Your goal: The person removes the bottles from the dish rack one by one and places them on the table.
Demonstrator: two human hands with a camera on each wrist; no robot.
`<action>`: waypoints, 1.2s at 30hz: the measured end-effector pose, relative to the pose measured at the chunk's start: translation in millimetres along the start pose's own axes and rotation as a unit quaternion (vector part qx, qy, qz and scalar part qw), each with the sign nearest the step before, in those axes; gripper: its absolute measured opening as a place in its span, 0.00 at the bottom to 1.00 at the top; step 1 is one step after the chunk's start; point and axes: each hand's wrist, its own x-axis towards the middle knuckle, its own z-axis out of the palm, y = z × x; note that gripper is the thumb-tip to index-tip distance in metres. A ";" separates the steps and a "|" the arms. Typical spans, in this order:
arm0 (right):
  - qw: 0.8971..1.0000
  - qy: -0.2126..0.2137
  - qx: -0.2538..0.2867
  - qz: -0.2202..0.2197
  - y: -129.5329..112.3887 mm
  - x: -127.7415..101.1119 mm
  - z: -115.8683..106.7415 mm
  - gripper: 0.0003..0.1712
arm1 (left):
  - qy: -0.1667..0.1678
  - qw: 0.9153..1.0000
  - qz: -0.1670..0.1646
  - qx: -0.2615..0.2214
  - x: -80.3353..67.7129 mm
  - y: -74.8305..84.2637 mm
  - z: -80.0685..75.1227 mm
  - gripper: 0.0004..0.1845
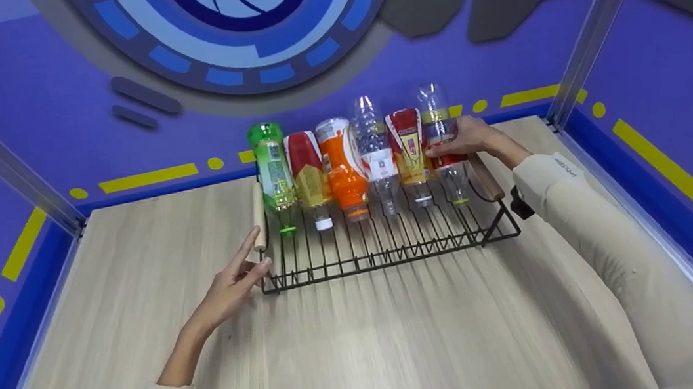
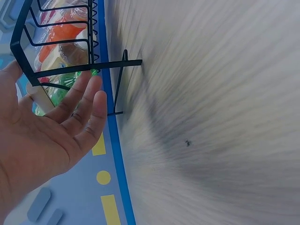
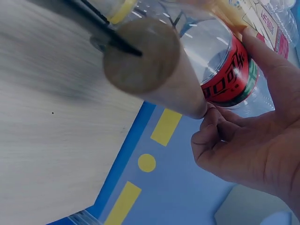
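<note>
My right hand grips a clear plastic bottle with a red label, its thumb on the near side. This bottle lies at the right end of a row on a black wire rack, beside the right wooden handle. My left hand reaches its extended fingers to the rack's left end, near the left wooden handle. Along the row lie a green bottle, a red-and-yellow bottle, an orange bottle, a clear bottle with a white label and another red-and-yellow bottle.
The rack stands on a pale wood-grain table, near its back edge. Purple-blue walls with yellow marks enclose the back and sides. Metal posts rise at the back corners.
</note>
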 end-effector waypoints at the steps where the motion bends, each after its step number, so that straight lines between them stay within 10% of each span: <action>1: 1.000 0.005 -0.002 -0.002 -0.2 -0.2 0.3 0.41 | 0.000 1.000 -0.002 0.000 -0.2 -0.1 0.4 0.36; 15: 0.991 -0.018 0.130 0.009 15.9 -5.9 -3.9 0.49 | -0.010 1.000 0.001 -0.015 -1.2 3.0 0.2 0.35; 36: 0.985 0.046 0.167 -0.002 2.3 -5.9 -13.9 0.53 | -0.003 1.000 -0.001 0.002 -1.8 1.0 -1.3 0.36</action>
